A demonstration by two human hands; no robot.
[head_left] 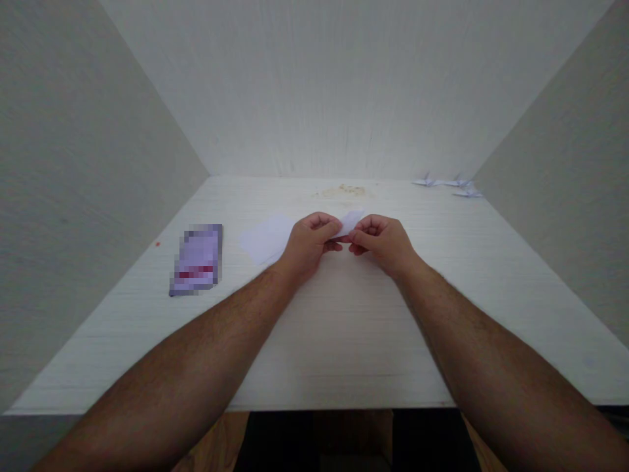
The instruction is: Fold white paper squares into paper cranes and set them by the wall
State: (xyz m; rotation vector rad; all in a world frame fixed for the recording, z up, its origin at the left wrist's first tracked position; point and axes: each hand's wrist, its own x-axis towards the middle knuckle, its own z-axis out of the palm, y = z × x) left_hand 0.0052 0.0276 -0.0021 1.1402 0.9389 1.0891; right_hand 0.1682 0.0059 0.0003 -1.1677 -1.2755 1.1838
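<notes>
A small folded piece of white paper [350,221] is pinched between both hands above the middle of the white table [344,341]. My left hand [309,244] grips its left end, fingers curled and thumb on top. Curled the same way, my right hand [381,241] holds the right end, and the two hands almost touch. Most of the paper is hidden by the fingers. A flat white sheet [268,239] lies on the table just left of my left hand.
A purple pack with a red stripe [197,260] lies at the left. Three small folded paper figures [449,185] sit at the back right corner. A faint brownish stain [344,191] marks the back. Walls enclose the table on three sides.
</notes>
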